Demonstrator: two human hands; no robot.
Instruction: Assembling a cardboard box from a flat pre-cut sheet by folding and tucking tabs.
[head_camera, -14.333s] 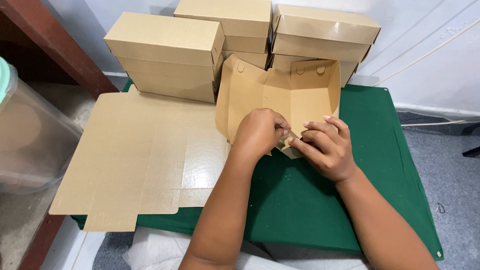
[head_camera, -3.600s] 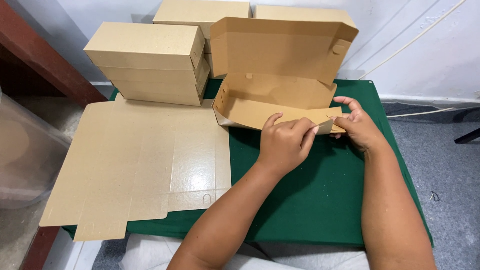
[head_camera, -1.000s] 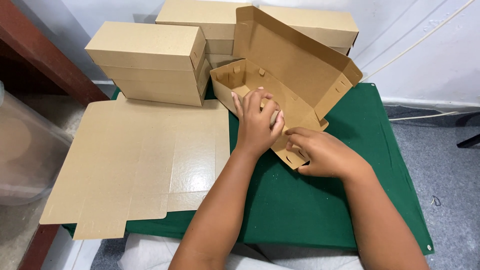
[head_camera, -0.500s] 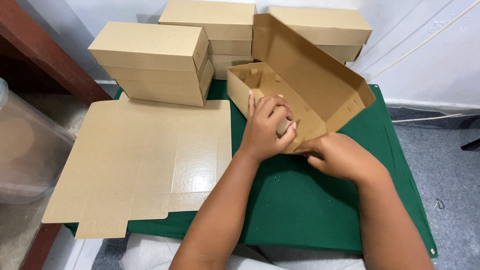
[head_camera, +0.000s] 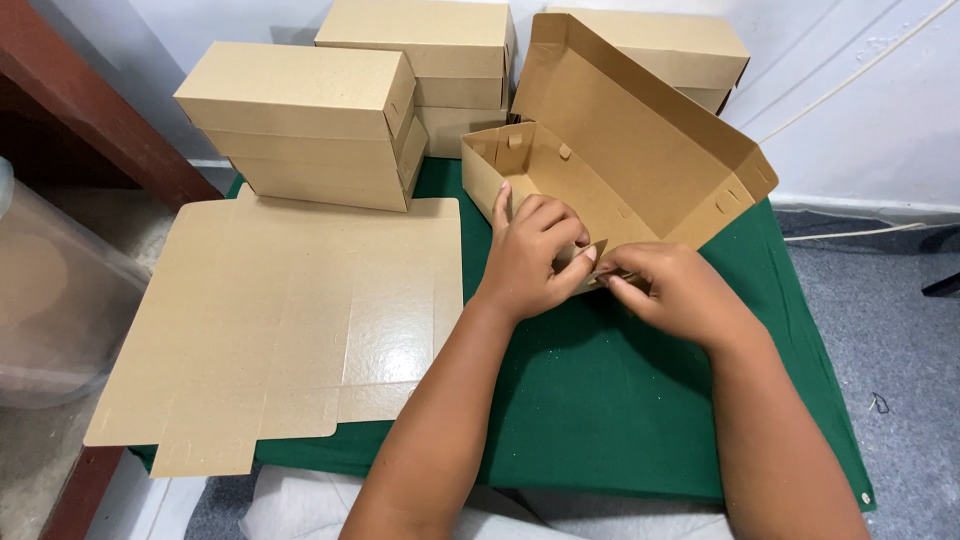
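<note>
Half-folded box (head_camera: 620, 150) at the fingers: matt brown cardboard, smooth. Flat sheet (head_camera: 290, 320) left of the grip: same cardboard, slight sheen. Table cover (head_camera: 600, 400) under the hands: green cloth, matt. Bin (head_camera: 50, 290) far left: clear plastic

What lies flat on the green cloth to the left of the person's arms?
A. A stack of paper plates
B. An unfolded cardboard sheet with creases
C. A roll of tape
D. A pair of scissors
B. A flat cardboard sheet, creased and cut with tabs, lies spread on the green cloth, beside the left hand that works on the half-folded box.
</note>
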